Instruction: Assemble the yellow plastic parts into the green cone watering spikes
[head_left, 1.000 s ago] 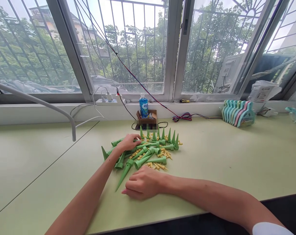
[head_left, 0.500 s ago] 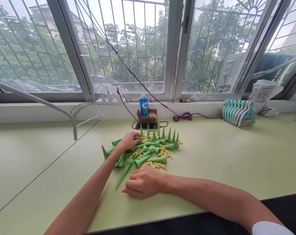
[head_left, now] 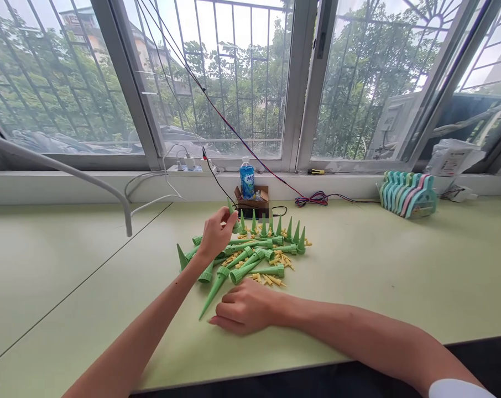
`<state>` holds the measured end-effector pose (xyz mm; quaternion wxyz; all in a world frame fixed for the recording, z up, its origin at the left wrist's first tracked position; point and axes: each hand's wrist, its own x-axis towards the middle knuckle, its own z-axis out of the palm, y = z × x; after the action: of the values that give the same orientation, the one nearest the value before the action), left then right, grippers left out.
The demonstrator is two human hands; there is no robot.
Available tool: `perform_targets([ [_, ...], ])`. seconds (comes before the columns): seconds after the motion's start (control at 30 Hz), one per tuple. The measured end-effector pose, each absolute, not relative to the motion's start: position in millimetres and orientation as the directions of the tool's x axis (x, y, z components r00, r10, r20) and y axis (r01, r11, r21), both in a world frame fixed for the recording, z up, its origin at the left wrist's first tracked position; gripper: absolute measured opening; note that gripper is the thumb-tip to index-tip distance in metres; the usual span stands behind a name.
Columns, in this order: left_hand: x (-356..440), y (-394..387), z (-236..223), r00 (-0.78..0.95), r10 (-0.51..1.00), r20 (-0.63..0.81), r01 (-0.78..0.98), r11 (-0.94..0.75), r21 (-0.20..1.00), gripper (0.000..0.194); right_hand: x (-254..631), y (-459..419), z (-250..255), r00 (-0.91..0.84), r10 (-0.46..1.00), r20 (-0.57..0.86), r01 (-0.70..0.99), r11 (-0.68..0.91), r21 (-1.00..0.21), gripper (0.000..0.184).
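My left hand is closed around a green plastic watering spike, held point up at the left end of a row of upright spikes. Its ribbed base shows partly below my fingers. In front of the row, more green spikes lie in a loose heap, with small yellow nozzles scattered among them. My right hand rests on the table in a loose fist, just before the heap. Nothing shows in it, though the palm is hidden. Left of it lies a spike pointing towards me.
Behind the row stands a small cardboard box with a blue bottle. Coiled cable and a stack of pastel hangers lie further right. A grey curved tube reaches in from the left over the pale green table.
My left hand was reaching into the heap, took hold of a spike lying flat, and has lifted it and turned it upright at the row's left end. My right hand stays in place.
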<state>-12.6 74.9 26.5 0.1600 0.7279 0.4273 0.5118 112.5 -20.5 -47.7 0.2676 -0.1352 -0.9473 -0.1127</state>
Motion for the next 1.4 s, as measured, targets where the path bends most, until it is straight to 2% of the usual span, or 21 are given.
perform_targets([
  [0.1,-16,61,19,0.077,0.811,0.58,0.446,-0.549,0.707,0.031,113,-20,-48,-0.818,0.195,0.541,0.317,0.938,0.141,0.044],
  [0.23,-18,50,5,-0.019,0.786,0.618,0.521,-0.52,0.677,0.031,113,-20,-50,-0.815,0.181,0.551,0.313,0.937,0.155,0.043],
  [0.4,-13,48,-2,-0.01,0.758,0.652,0.608,-0.513,0.605,0.032,116,-19,-51,-0.84,0.142,0.524,0.295,0.929,0.221,0.041],
  [0.5,-12,48,-3,0.007,0.775,0.632,0.581,-0.517,0.628,0.031,119,-19,-51,-0.856,0.119,0.504,0.28,0.926,0.255,0.04],
  [0.7,-12,43,0,-0.041,0.848,0.528,0.419,-0.465,0.78,0.032,122,-19,-49,-0.85,0.102,0.517,0.28,0.919,0.279,0.042],
  [0.87,-9,42,3,-0.053,0.948,0.313,0.08,-0.308,0.948,0.033,125,-16,-39,-0.846,0.117,0.521,0.287,0.923,0.257,0.041],
  [0.97,-5,41,4,0.009,0.983,0.184,-0.136,-0.181,0.974,0.031,127,-13,-30,-0.836,0.124,0.535,0.299,0.92,0.255,0.042],
  [1.07,-3,39,3,0.052,0.992,0.116,-0.207,-0.103,0.973,0.032,129,-9,-18,-0.831,0.157,0.534,0.333,0.909,0.251,0.043],
  [1.17,-1,38,1,-0.013,0.991,0.13,-0.13,-0.13,0.983,0.034,134,-4,-8,-0.816,0.176,0.55,0.363,0.897,0.251,0.044],
  [1.23,0,36,0,-0.095,0.971,0.218,-0.004,-0.219,0.976,0.032,140,2,-3,-0.805,0.185,0.564,0.369,0.9,0.232,0.043],
  [1.3,0,34,0,-0.152,0.933,0.327,0.136,-0.308,0.942,0.03,147,10,-2,-0.759,0.237,0.606,0.415,0.893,0.171,0.04],
  [1.4,1,32,0,-0.179,0.899,0.401,0.235,-0.357,0.904,0.03,157,30,-3,-0.602,0.405,0.688,0.568,0.823,0.013,0.038],
])
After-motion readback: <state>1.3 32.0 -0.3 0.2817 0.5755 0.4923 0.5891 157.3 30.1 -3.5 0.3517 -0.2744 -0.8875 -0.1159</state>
